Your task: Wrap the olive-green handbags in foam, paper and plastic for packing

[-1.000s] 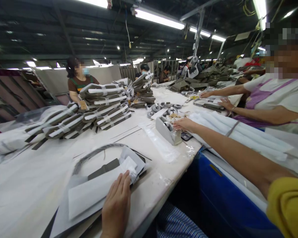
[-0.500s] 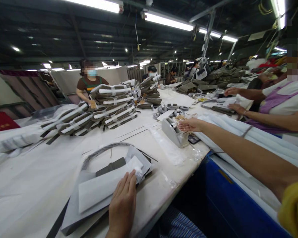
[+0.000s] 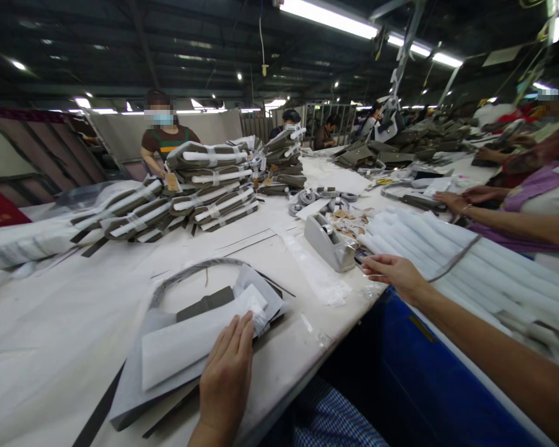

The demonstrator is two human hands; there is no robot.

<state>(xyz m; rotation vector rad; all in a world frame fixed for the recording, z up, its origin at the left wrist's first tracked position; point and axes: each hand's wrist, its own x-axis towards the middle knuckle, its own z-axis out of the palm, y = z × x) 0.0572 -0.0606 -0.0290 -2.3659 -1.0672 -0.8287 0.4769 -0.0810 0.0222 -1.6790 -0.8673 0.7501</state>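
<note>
My left hand lies flat, fingers stretched, on a white foam sheet. Under it is a dark olive bag partly covered in white paper, with a grey-wrapped strap looping at its far side. My right hand is just right of a grey tape dispenser, thumb and fingers pinched together. What they pinch looks like the end of a clear tape strip, though it hardly shows.
Stacks of wrapped olive bags stand across the white table. Foam sheets lie at right above a blue bin. Brown paper scraps and coiled grey straps lie behind the dispenser. Co-workers sit at right and stand behind.
My right hand has drawn back from the dispenser, toward me and to the right, and its fingers have come together. My left hand stays on the foam sheet.
</note>
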